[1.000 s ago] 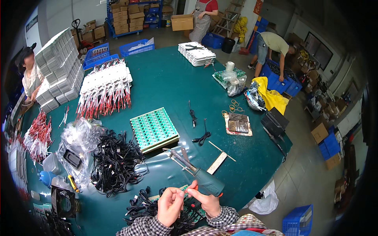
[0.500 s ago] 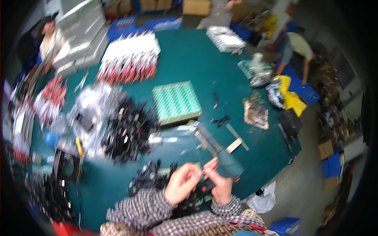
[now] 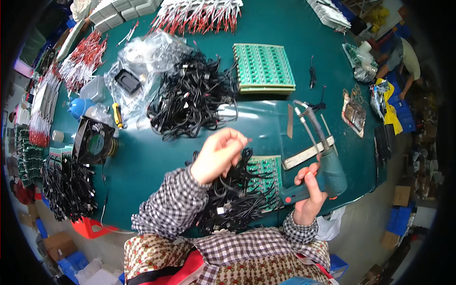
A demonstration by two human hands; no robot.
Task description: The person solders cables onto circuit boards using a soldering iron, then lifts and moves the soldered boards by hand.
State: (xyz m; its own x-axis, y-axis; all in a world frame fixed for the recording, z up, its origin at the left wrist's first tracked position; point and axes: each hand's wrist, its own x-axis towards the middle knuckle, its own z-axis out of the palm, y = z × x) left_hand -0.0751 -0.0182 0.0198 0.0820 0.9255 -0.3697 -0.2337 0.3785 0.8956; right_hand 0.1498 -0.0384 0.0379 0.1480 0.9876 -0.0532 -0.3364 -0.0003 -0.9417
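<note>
My left hand (image 3: 219, 154) is raised over the near black cables (image 3: 223, 206), fingers closed in a pinch. A thin reddish piece (image 3: 249, 139) sticks out at its fingertips, too small to name. The cables lie partly across a panel of green circuit boards (image 3: 270, 173). My right hand (image 3: 308, 194) is at the right, its fingers curled, in front of the handle of a teal soldering gun (image 3: 335, 173). Whether it touches the gun, or what its fingers hold, I cannot make out. The gun's metal tip points away from me, over a pale flat bar (image 3: 304, 156).
A stack of green circuit panels (image 3: 264, 66) stands ahead, beside a large heap of black cables (image 3: 192, 95). To the left are a plastic bag (image 3: 142, 57), a yellow-handled screwdriver (image 3: 117, 115) and a black fan (image 3: 93, 141). Another person (image 3: 403, 61) bends at the far right.
My hands were together over the near cables; now they are apart, the right one moved right toward the soldering gun. The whole view has shifted as my head moved.
</note>
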